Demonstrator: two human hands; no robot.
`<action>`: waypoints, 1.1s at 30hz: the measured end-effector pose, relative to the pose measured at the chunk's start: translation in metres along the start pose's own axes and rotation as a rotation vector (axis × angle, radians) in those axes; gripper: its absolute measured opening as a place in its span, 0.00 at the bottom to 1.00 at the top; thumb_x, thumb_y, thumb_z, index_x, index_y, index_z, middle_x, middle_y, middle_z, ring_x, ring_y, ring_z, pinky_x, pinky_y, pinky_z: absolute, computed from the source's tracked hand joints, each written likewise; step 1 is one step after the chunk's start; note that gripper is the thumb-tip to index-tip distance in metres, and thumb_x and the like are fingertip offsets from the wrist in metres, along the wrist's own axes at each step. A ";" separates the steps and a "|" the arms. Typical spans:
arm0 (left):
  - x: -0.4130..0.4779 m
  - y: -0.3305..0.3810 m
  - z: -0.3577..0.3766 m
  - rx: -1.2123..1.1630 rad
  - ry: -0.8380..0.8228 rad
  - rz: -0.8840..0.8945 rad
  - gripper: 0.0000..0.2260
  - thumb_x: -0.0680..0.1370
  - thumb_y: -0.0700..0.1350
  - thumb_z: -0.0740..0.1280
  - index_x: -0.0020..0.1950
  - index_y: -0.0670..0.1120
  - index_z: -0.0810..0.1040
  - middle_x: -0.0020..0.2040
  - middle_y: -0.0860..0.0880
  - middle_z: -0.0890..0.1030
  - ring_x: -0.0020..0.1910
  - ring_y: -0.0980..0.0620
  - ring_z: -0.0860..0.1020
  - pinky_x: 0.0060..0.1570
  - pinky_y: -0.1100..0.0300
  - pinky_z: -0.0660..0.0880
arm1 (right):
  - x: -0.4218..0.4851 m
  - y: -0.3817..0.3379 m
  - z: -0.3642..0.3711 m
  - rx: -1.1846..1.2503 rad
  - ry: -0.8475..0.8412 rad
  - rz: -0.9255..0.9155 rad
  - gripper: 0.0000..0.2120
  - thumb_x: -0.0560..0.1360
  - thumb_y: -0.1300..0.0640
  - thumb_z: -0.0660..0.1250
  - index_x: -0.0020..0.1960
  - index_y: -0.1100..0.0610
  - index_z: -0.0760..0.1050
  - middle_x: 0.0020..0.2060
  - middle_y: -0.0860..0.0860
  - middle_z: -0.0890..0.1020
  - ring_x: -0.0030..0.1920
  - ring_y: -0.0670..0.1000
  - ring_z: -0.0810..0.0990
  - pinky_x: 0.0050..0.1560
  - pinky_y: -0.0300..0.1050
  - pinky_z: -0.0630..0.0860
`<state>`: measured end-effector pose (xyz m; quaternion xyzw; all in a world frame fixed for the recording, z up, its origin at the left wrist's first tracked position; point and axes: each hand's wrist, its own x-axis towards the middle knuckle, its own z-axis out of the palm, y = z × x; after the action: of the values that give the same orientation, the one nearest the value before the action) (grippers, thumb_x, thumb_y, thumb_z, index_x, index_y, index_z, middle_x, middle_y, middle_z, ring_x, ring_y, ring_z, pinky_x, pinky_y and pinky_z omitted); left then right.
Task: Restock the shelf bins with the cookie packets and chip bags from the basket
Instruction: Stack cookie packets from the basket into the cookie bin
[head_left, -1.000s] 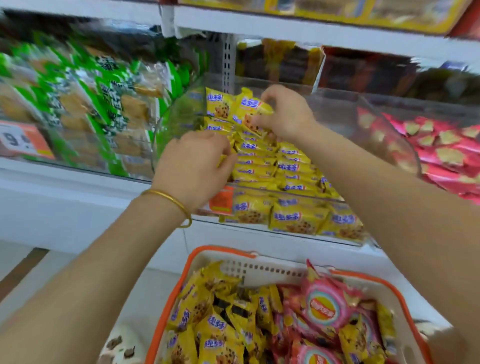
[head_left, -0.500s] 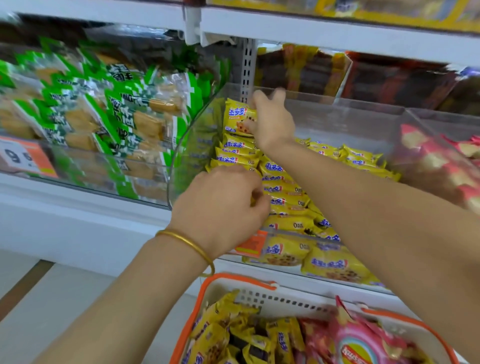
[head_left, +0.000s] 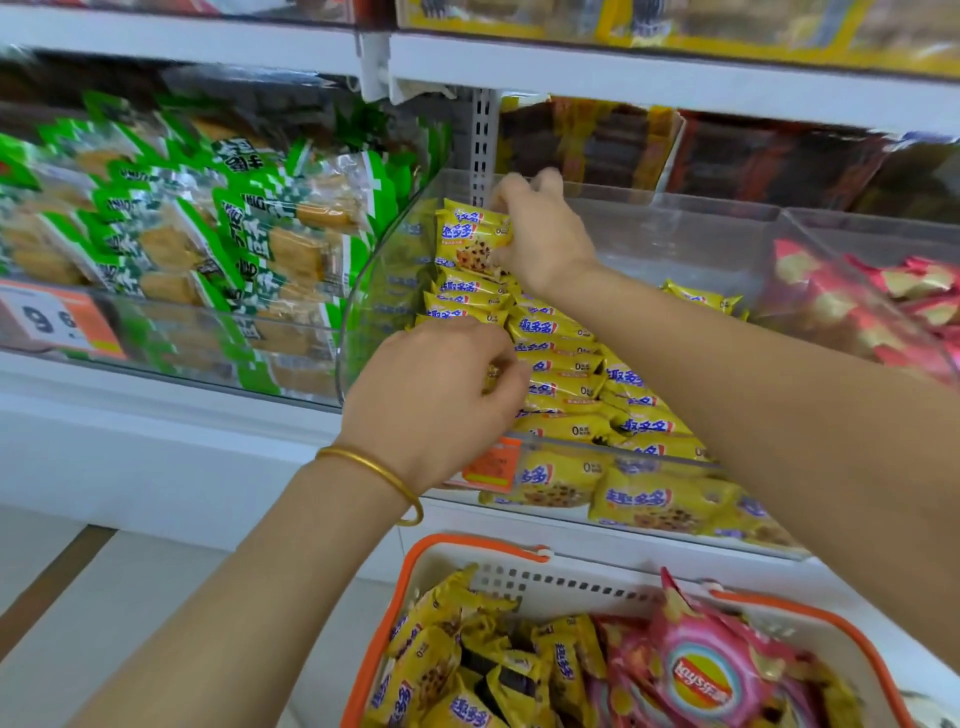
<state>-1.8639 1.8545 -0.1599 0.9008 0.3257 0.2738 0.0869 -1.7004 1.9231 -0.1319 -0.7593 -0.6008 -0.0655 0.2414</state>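
Seating a yellow cookie packet (head_left: 470, 244) at the clear bin's (head_left: 675, 208) back-left corner; the right hand (head_left: 543, 239) pinches its right end. Left hand (head_left: 431, 400) curls over the packet row (head_left: 550, 358) at the bin's front; whether it grips, cannot tell. Risk: the on-edge row likely slumps forward if unsupported. Packet stands on edge, printed face toward the bin's front, long axis apparently across the bin.

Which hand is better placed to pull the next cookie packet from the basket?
Left, likely. The left hand sits at the front edge of the clear bin, nearest the basket; the right hand is deep at its back, gripping a yellow cookie packet.
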 end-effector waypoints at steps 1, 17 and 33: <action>-0.002 0.001 -0.002 -0.009 0.051 0.041 0.17 0.75 0.55 0.56 0.46 0.48 0.80 0.44 0.50 0.80 0.46 0.46 0.77 0.46 0.49 0.74 | -0.006 -0.002 -0.008 0.031 0.017 -0.002 0.16 0.73 0.66 0.66 0.58 0.56 0.68 0.62 0.58 0.66 0.47 0.62 0.77 0.51 0.55 0.76; -0.108 0.059 0.046 0.164 -0.430 0.219 0.14 0.77 0.54 0.53 0.50 0.54 0.78 0.45 0.55 0.79 0.46 0.51 0.78 0.36 0.56 0.75 | -0.300 0.084 0.044 0.241 -0.766 0.124 0.06 0.75 0.60 0.65 0.51 0.57 0.78 0.46 0.51 0.80 0.51 0.51 0.79 0.44 0.36 0.67; -0.095 0.025 0.077 0.335 -0.724 0.150 0.12 0.80 0.54 0.58 0.60 0.53 0.73 0.55 0.52 0.76 0.56 0.51 0.75 0.46 0.55 0.74 | -0.300 0.085 0.107 0.475 -0.728 0.447 0.09 0.74 0.62 0.65 0.38 0.56 0.66 0.38 0.52 0.74 0.41 0.53 0.75 0.36 0.42 0.68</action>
<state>-1.8687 1.7766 -0.2573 0.9620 0.2474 -0.1122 0.0277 -1.7215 1.6932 -0.3666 -0.7671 -0.4668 0.3966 0.1905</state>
